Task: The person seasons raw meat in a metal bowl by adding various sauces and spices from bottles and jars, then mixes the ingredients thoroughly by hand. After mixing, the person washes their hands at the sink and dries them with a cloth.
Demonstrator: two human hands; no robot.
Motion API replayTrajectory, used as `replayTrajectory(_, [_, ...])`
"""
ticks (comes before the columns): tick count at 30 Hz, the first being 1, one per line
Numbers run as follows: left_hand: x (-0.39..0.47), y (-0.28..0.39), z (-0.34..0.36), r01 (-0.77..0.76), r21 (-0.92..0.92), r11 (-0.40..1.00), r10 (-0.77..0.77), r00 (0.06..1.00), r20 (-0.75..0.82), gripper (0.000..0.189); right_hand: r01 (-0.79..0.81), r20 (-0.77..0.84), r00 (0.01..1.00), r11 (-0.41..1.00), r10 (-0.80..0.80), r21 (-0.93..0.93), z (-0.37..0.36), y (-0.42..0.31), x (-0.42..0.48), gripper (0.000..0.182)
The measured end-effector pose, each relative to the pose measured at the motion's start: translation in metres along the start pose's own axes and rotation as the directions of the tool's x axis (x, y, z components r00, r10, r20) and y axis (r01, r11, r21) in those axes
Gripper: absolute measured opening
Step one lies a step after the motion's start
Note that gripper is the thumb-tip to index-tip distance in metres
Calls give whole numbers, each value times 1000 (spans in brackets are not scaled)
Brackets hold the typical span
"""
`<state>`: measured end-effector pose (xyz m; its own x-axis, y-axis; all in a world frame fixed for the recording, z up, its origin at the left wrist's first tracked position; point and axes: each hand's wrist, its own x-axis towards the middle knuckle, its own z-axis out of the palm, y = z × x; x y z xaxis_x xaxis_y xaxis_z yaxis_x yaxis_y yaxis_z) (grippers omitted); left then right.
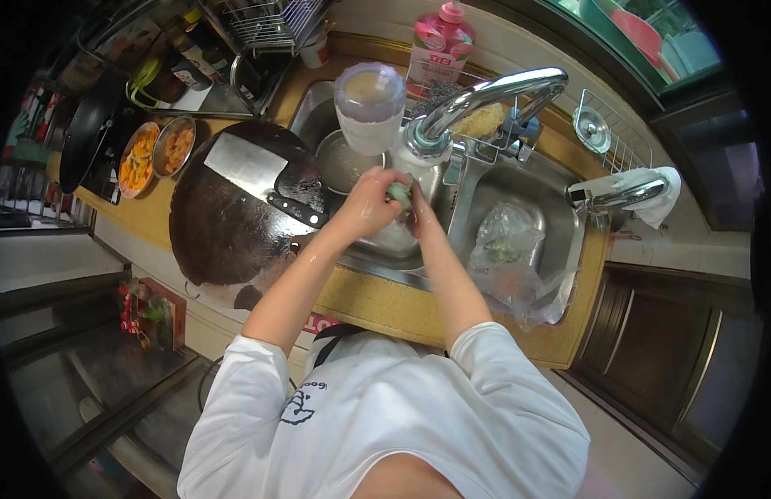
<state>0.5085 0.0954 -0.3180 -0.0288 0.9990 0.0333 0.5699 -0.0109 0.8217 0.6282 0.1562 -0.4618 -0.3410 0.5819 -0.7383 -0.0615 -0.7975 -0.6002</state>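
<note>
Over the left sink basin (385,252), my left hand (374,201) holds a green scouring pad or cloth (399,194). My right hand (421,209) is raised beside it, touching the green thing; its fingers are partly hidden. Both hands are wet, close to the white base of the chrome faucet (497,93). Behind them, a metal bowl (345,162) sits in the basin, next to a white container with a clear lid (370,115). A cleaver (251,171) lies on the round, wet chopping board (235,231) to the left.
Clear plastic bags (510,249) with green pieces inside lie in the right basin. A plate of orange pieces (139,161) and a metal bowl of chopped food (175,147) stand at the far left. A pink soap bottle (440,50) and a wire rack with a yellow sponge (482,120) are behind the sink.
</note>
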Motion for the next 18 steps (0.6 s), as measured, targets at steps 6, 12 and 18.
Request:
replayTrajectory(6, [-18, -7, 2, -102, -77, 992, 103, 995, 10, 36, -105, 436, 872, 786, -221, 609, -7, -3, -20, 54])
replayTrajectory(12, [-22, -53, 41, 425, -420, 802, -446, 894, 54, 37, 472, 33, 877, 847, -479, -246, -4, -52, -43, 29])
replayTrajectory(18, [6, -83, 54, 691, -721, 49, -408, 673, 617, 66, 917, 746, 334, 14, -576, -400, 32, -70, -106, 27])
